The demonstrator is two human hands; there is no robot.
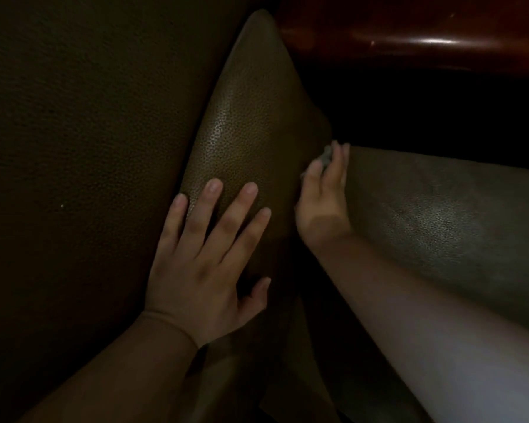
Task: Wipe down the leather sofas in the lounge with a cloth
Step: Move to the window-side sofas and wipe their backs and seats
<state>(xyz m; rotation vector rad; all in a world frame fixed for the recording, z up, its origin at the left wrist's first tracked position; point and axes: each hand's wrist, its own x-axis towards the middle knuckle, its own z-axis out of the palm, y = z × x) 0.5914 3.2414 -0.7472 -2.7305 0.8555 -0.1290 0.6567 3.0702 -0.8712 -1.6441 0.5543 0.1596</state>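
Observation:
A brown pebbled-leather cushion [251, 123] stands tilted in the middle of the dim view, between a broad leather panel [83, 132] on the left and another leather surface [440, 221] on the right. My left hand [208, 261] lies flat on the cushion's near face with its fingers spread and straight. My right hand [322, 196] reaches into the gap at the cushion's right edge and holds a small grey cloth [326, 158], most of which is hidden behind the fingers.
Polished reddish wood [409, 41] runs along the top right, with a bright glare on it. Below it lies a deep black gap [425, 117]. The whole scene is very dark.

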